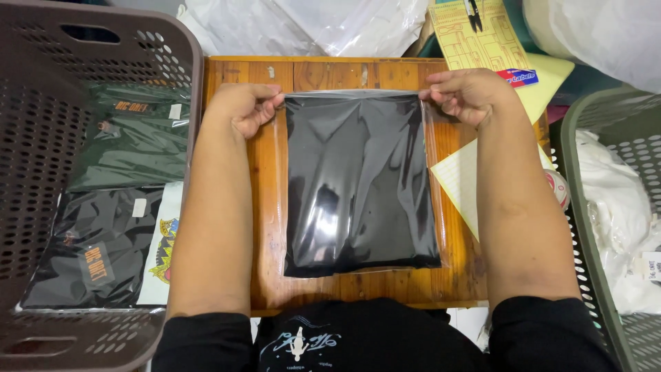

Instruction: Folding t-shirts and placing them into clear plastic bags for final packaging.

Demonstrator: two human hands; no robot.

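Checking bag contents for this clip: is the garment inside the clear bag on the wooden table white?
No: the clear plastic bag on the wooden table holds a folded black garment, pinched at its top corners by the left hand and right hand.

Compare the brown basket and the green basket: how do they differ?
The brown basket sits at the person's left and holds dark bagged garments; the green basket sits at their right and holds white garments. The brown basket shows nearly whole, the green basket is cut off by the frame edge. Both are perforated plastic.
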